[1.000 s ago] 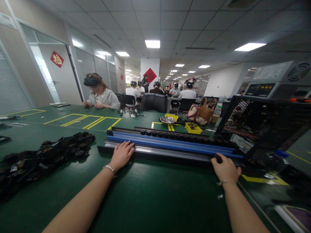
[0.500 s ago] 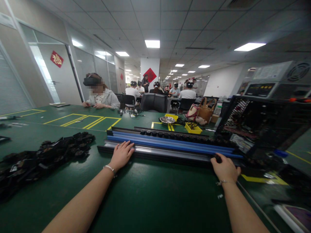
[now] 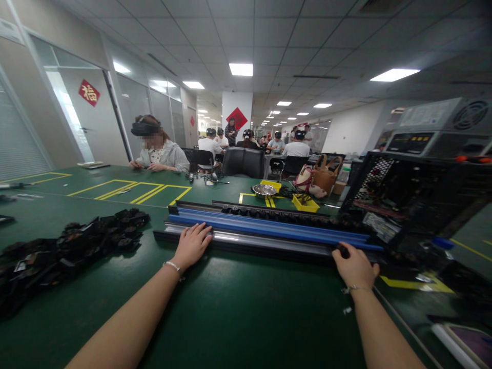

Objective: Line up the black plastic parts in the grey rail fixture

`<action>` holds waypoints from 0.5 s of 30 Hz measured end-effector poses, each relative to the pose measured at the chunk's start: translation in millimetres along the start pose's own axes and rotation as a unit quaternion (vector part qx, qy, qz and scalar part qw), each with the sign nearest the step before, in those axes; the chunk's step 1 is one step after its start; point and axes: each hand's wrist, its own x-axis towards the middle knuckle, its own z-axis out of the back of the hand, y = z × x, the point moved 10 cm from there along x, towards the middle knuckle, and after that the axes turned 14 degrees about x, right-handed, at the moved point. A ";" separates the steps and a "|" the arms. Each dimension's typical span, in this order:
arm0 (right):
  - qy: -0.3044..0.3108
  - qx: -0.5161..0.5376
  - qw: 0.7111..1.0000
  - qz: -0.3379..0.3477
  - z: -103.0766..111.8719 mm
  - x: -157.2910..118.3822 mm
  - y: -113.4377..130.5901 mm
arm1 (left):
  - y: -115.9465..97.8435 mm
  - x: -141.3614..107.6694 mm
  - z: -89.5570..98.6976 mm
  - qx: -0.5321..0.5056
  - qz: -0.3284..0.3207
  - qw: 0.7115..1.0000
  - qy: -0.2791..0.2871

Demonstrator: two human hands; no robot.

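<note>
A long grey metal rail with black edges [image 3: 261, 240] lies across the green table, nearest to me. Behind it and alongside runs a long blue rail [image 3: 269, 224]. My left hand [image 3: 193, 247] rests on the left part of the grey rail, fingers stretched out flat. At the rail's right end, my right hand [image 3: 355, 266] is closed on a small black part [image 3: 343, 251]; its exact kind is hidden by the fingers. A row of black parts [image 3: 269, 212] sits along a thin dark rail behind the blue one.
Black plastic parts [image 3: 77, 246] are heaped at left. An open computer case [image 3: 403, 200] stands at right. Further back are a metal bowl [image 3: 264, 190] and a yellow tray [image 3: 305, 206]. A person in a grey jacket [image 3: 169, 157] sits across the table.
</note>
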 end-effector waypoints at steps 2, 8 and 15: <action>0.003 -0.003 1.000 0.000 -1.1 0.0 0.0 | -0.2 0.0 0.0 0.000 -0.002 1.000 0.001; 0.019 -0.008 1.000 0.017 -5.6 -1.8 6.4 | -0.4 -0.3 0.8 -0.004 -0.001 1.000 0.001; 0.021 -0.007 1.000 0.020 -5.0 -3.8 8.6 | -0.8 -0.6 2.1 -0.003 0.000 1.000 -0.001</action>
